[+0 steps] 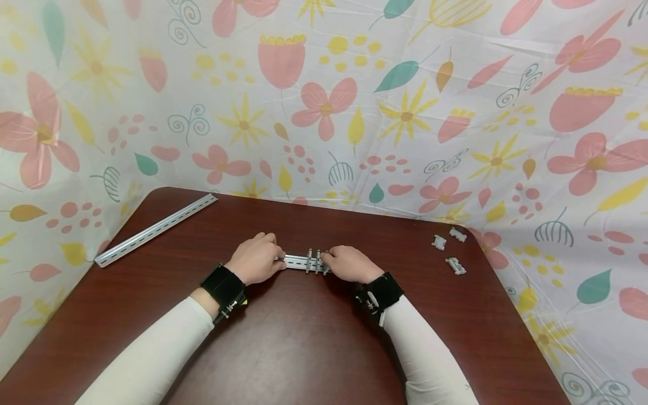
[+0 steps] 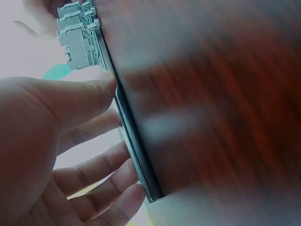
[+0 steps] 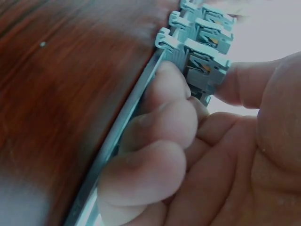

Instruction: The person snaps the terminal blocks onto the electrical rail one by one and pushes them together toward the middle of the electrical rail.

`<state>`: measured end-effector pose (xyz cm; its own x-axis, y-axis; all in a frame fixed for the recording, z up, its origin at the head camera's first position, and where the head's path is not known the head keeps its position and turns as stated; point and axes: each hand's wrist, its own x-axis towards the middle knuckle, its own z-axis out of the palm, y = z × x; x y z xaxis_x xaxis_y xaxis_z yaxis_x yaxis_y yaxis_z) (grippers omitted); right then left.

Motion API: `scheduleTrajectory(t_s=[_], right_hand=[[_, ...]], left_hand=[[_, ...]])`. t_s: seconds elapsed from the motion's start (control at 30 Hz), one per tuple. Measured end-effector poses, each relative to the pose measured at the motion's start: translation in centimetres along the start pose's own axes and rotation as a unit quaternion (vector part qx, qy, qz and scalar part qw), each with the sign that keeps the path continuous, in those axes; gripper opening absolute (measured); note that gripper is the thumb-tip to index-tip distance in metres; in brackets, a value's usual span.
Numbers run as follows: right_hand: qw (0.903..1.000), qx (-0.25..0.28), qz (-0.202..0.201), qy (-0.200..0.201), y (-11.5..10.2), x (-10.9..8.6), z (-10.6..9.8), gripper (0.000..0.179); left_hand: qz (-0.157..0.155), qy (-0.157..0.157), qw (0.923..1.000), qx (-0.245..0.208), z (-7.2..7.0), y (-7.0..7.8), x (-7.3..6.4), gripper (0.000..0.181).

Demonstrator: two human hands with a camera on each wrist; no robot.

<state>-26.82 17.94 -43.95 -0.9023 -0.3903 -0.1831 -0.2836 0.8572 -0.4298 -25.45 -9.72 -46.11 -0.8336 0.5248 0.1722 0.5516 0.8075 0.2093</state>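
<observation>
A short slotted metal DIN rail (image 1: 295,262) lies across the middle of the table between my hands. My left hand (image 1: 255,260) grips its left end, thumb on one edge and fingers along the other in the left wrist view, where the rail (image 2: 134,141) runs diagonally. Three grey terminal blocks (image 1: 318,261) sit side by side on the rail, with small gaps. At the right, my right hand (image 1: 350,264) pinches the nearest terminal block (image 3: 204,70) between thumb and forefinger. Its other fingers (image 3: 146,172) curl against the rail, hiding much of that part.
A longer slotted rail (image 1: 157,229) lies slanted at the table's back left. Three loose grey terminal pieces (image 1: 456,265) lie near the right edge. A floral cloth (image 1: 324,112) hangs behind the dark wooden table (image 1: 283,349) and along its sides.
</observation>
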Motion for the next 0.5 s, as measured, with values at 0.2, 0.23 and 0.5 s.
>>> scheduleTrajectory(t_s=[0.2,0.23,0.5], right_hand=[[0.9995,0.028,0.003,-0.015,0.5,-0.01,-0.18,0.041],[0.9993,0.033,0.002,-0.017,0.59,0.0,-0.22,0.04],[0.9986,0.043,-0.012,-0.028,0.62,-0.02,-0.43,0.039]], left_hand=[[-0.003,-0.001,1.0,0.002,0.14,0.02,0.04,0.012],[-0.004,0.0,1.0,0.003,0.13,0.05,0.04,0.011],[-0.006,0.001,1.0,-0.003,0.04,0.13,0.01,0.016]])
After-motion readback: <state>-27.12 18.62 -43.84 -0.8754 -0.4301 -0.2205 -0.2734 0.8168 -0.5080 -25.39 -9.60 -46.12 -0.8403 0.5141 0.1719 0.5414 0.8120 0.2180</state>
